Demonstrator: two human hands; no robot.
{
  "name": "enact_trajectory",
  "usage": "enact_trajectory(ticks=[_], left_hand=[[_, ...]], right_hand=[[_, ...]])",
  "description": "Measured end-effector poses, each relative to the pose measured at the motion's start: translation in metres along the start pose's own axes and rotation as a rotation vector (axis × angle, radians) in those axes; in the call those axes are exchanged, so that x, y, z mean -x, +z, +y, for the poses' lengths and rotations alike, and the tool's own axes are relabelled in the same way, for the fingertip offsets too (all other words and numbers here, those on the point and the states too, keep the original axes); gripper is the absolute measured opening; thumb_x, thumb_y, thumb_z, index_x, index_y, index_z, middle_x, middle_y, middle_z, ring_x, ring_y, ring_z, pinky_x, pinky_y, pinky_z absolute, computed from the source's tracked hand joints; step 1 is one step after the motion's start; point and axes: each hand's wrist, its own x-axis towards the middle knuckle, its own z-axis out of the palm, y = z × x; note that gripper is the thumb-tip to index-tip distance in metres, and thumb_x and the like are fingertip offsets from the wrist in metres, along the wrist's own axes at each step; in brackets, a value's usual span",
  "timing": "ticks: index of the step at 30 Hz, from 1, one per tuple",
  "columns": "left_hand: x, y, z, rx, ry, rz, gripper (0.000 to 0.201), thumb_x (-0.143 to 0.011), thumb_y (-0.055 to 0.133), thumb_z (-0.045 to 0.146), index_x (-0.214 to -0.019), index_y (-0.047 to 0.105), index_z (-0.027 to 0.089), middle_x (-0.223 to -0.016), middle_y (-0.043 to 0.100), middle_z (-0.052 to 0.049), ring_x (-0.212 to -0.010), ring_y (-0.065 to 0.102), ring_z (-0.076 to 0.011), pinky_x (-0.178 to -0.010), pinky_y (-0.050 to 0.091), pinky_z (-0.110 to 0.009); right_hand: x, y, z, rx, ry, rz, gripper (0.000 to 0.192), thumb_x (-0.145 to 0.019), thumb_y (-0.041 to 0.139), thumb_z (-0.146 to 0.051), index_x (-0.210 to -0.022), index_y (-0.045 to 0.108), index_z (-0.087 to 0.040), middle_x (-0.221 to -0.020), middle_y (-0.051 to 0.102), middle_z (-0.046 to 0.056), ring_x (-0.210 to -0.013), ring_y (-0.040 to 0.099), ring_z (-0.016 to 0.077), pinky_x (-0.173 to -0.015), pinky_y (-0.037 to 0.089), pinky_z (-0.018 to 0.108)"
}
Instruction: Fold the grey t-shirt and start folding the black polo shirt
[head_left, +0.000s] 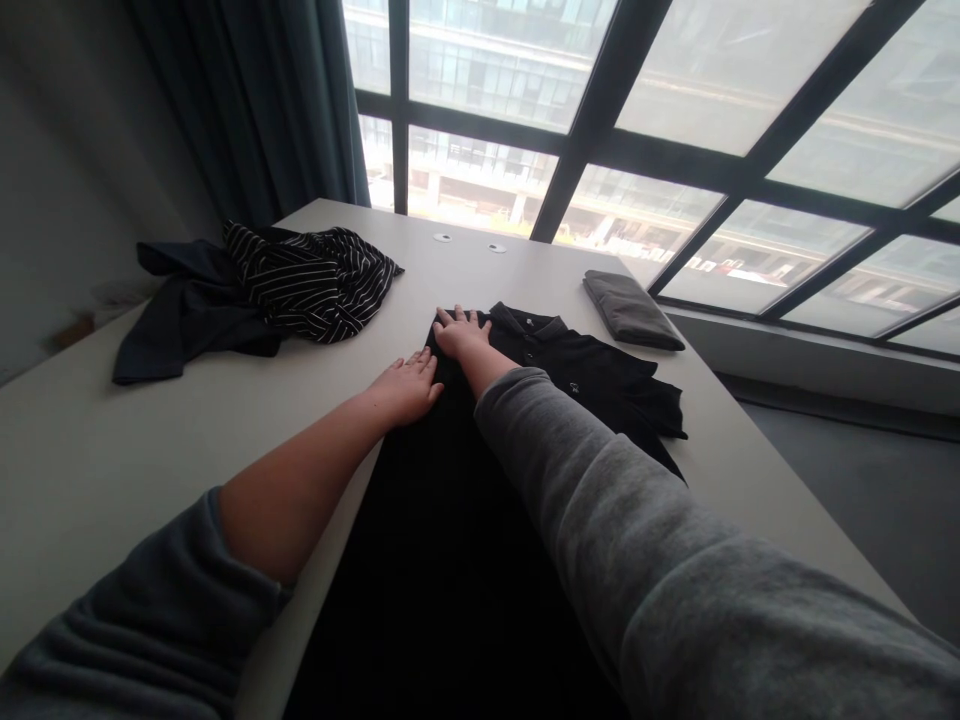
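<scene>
From where I am standing, the person is leaning over a pale table (112, 450) and pressing both hands flat on a black polo shirt (450, 540) that is lying lengthwise down the middle of it. The left hand (409, 388) is resting palm down on the shirt's left edge, fingers together and stretched out, gripping nothing. The right hand (459, 334) is lying just beyond it, near the collar, fingers spread and flat on the cloth, also closed on nothing. The two hands are sitting close together, almost touching, with the grey sleeve of the right arm crossing over the shirt's body and hiding part of it. The shirt's collar and button placket are showing to the right of the hands, and one short sleeve is sticking out toward the table's right edge.

There is no box or basket in sight. To the left, well apart from the hands, a striped garment (311, 280) is lying crumpled on top of a dark blue garment (187, 320). To the right, near the far edge, a folded grey cloth (631, 310) is lying neatly by itself. Behind the table a big window (675, 110) is letting daylight in, and a dark curtain (255, 100) is hanging at its left.
</scene>
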Motion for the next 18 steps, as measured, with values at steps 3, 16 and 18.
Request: enact_trajectory(ticks=[3,16,18], left_hand=[[0.006,0.0,0.003,-0.007,-0.045,-0.032,0.072,-0.11,0.031,0.044,-0.169,0.026,0.002,-0.177,0.017,-0.021,-0.166,0.016,-0.0318,-0.133,0.019,-0.048],[0.108,0.035,-0.003,-0.09,0.018,0.085,0.068,-0.108,0.035,0.045,-0.17,0.033,0.016,-0.177,0.02,-0.009,-0.166,0.018,-0.0277,-0.134,0.018,-0.05],[0.133,0.042,-0.006,-0.094,0.036,0.083,0.068,-0.107,0.036,0.047,-0.17,0.034,0.02,-0.177,0.021,-0.007,-0.165,0.02,-0.0267,-0.134,0.019,-0.049]], right_hand=[[0.002,0.0,0.0,-0.003,-0.014,0.033,0.065,-0.108,0.026,-0.055,-0.171,0.025,-0.039,-0.182,0.01,0.003,-0.165,0.006,0.0409,-0.126,0.005,0.074],[0.002,0.006,0.001,-0.018,-0.03,0.052,0.067,-0.107,0.027,-0.058,-0.171,0.026,-0.039,-0.181,0.011,0.004,-0.165,0.007,0.0405,-0.127,0.005,0.073],[0.001,0.006,0.001,-0.022,-0.034,0.061,0.067,-0.107,0.026,-0.058,-0.171,0.028,-0.038,-0.181,0.012,0.004,-0.165,0.008,0.0398,-0.127,0.005,0.073]])
